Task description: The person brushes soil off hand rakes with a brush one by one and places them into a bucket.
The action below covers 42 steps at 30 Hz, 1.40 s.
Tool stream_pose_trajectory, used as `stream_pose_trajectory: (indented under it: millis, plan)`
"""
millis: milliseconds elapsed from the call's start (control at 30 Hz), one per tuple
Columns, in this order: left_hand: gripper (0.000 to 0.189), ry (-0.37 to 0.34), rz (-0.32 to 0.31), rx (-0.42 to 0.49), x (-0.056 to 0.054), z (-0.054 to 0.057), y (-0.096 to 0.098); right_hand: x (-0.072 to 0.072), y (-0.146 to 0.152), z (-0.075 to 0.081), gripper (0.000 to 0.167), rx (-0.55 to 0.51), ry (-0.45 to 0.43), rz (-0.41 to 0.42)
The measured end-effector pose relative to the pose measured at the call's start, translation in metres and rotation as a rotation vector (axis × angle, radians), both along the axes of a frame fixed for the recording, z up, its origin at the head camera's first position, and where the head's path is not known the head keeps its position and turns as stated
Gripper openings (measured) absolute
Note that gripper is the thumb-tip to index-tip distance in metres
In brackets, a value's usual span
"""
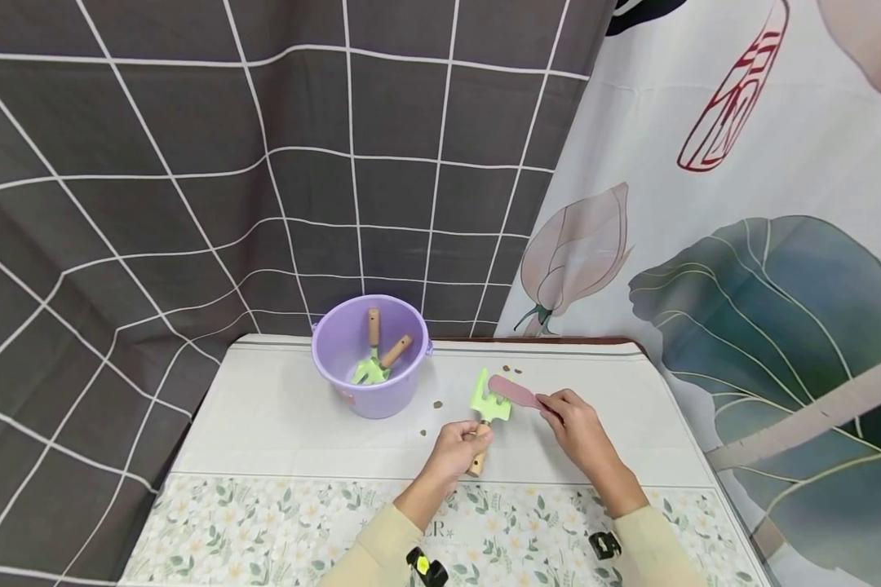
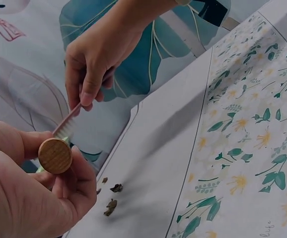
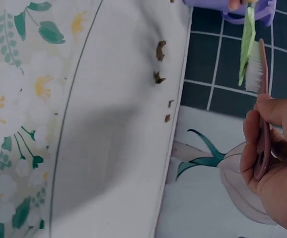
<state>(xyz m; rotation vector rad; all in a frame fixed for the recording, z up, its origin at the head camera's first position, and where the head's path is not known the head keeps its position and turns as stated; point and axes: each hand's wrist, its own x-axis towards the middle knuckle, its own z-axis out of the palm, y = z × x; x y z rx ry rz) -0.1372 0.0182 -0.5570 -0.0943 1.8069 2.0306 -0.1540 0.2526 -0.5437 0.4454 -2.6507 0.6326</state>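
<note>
My left hand grips the wooden handle of a small hand fork with a light green, pronged head. The round handle end faces the camera in the left wrist view. In my right hand is a pink brush, pinched by its handle between thumb and fingers. Its white bristles meet the flat of the green head in the right wrist view. Both tools are held above the table, and dark brown bits lie on the cloth below them.
A purple bucket stands at the back left of the table, with two wooden-handled green garden tools inside. More brown crumbs are scattered between bucket and hands. A floral cloth strip covers the near side. Curtains hang behind.
</note>
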Motion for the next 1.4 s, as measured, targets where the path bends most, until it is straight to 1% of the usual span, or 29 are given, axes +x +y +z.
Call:
stream_pose_trajectory:
  millis: [167, 300, 567, 767, 867, 1033, 1133, 1267, 1400]
  plan:
    - [0.042, -0.005, 0.007, 0.0, 0.0, -0.001, -0.001, -0.005, 0.0, -0.006, 0.024, -0.006, -0.039, -0.046]
    - [0.042, -0.005, 0.008, 0.004, 0.001, -0.001, -0.001, -0.008, -0.001, -0.007, 0.026, -0.012, -0.064, -0.086]
    - [0.043, -0.005, 0.008, 0.002, 0.001, 0.001, -0.001, -0.015, 0.003, -0.003, 0.026, -0.056, -0.042, -0.128]
    - [0.039, -0.009, 0.009, -0.011, 0.001, 0.0, -0.001, -0.013, 0.006, 0.001, 0.026, -0.069, -0.033, -0.15]
    - [0.037, -0.013, 0.013, -0.017, 0.001, 0.0, -0.001, -0.007, 0.005, 0.003, 0.026, -0.066, -0.034, -0.129]
    - [0.038, -0.02, 0.011, -0.031, -0.001, 0.0, -0.001, 0.004, -0.004, 0.003, 0.025, -0.06, -0.028, -0.049]
    - [0.04, -0.03, 0.005, -0.036, -0.002, 0.0, 0.0, 0.008, -0.01, 0.002, 0.026, -0.052, -0.04, -0.015]
    - [0.043, -0.033, -0.001, -0.03, -0.002, 0.001, 0.001, 0.01, -0.016, 0.002, 0.025, -0.034, -0.054, 0.01]
    - [0.043, -0.015, 0.001, -0.026, 0.0, 0.0, 0.002, 0.009, -0.018, 0.003, 0.024, -0.016, -0.054, 0.013]
